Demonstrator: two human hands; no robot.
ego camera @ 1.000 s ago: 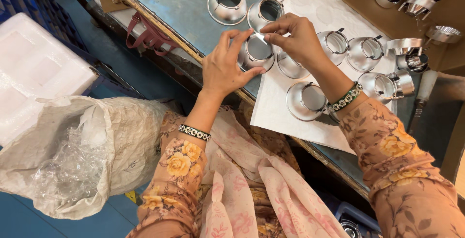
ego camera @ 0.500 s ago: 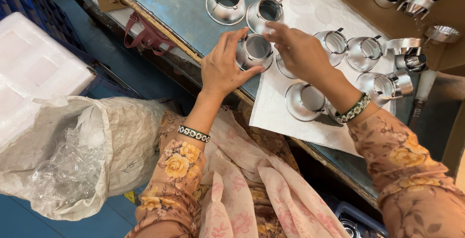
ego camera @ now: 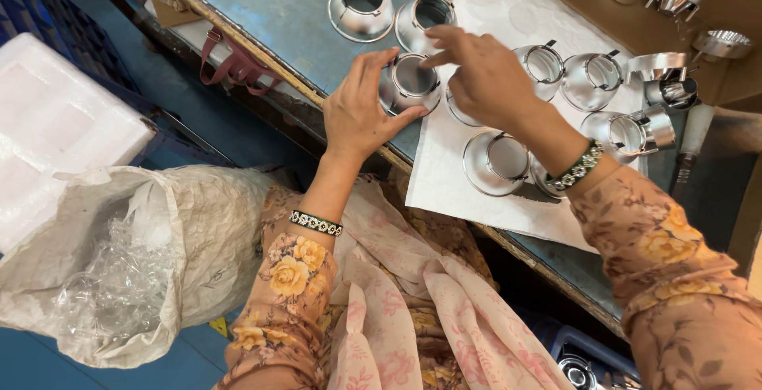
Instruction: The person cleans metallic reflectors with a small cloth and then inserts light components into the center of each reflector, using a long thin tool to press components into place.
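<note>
Blue workbench (ego camera: 286, 9), shiny flared metal reflector cup (ego camera: 410, 84) between both hands' fingers (ego camera: 371, 69).

One metal cup (ego camera: 411, 82) is held between the left hand (ego camera: 357, 112) and the right hand (ego camera: 484, 80) at the near edge of the surface (ego camera: 278, 9). Two more cups (ego camera: 361, 7) are set just beyond it, farther in. To the right, a paper sheet (ego camera: 476, 192) is spread on the surface, with several cups (ego camera: 494, 161) placed on it. A cardboard box (ego camera: 635, 9) of cups is found at the far right. Below the surface, at the near left, a sack (ego camera: 159, 263) is set, with a foam block (ego camera: 55, 120) beyond it.
</note>
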